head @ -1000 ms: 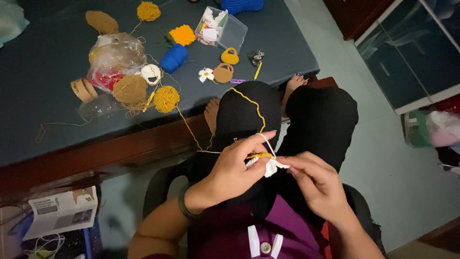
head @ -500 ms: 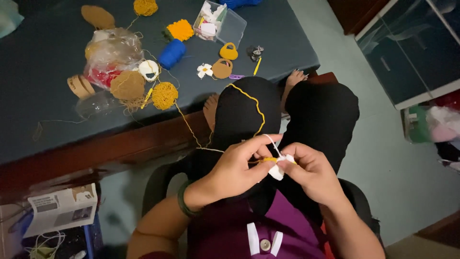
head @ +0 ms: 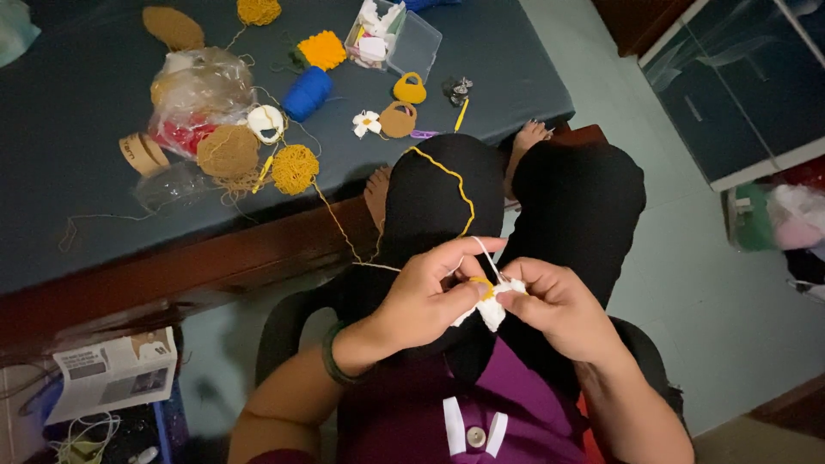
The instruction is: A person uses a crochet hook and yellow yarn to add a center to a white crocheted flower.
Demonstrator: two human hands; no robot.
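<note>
Holding the small white crochet piece (head: 491,308) above our lap, we kept both hands closed on it. Our left hand (head: 430,292) pinched the piece between thumb and fingers, with a yellow patch of yarn showing at the pinch. Our right hand (head: 554,305) gripped the opposite edge of the same piece, fingertips pressed together; whether it also held a hook we could not tell. A thin white strand (head: 483,251) rose from the piece and looped over the left index finger. A yellow yarn strand (head: 455,185) ran from the hands up over our black-clad knee (head: 438,198) toward the counter (head: 77,198). On the counter, well apart from the hands, lay a yellow crochet disc (head: 295,168), a tan yarn ball (head: 228,151), a blue yarn skein (head: 307,93), a clear plastic bag (head: 202,86), a clear plastic box (head: 417,39), a small white crochet flower (head: 367,124) and two small crochet bags, one yellow (head: 410,88) and one tan (head: 398,119), lying just beside each other.
</note>
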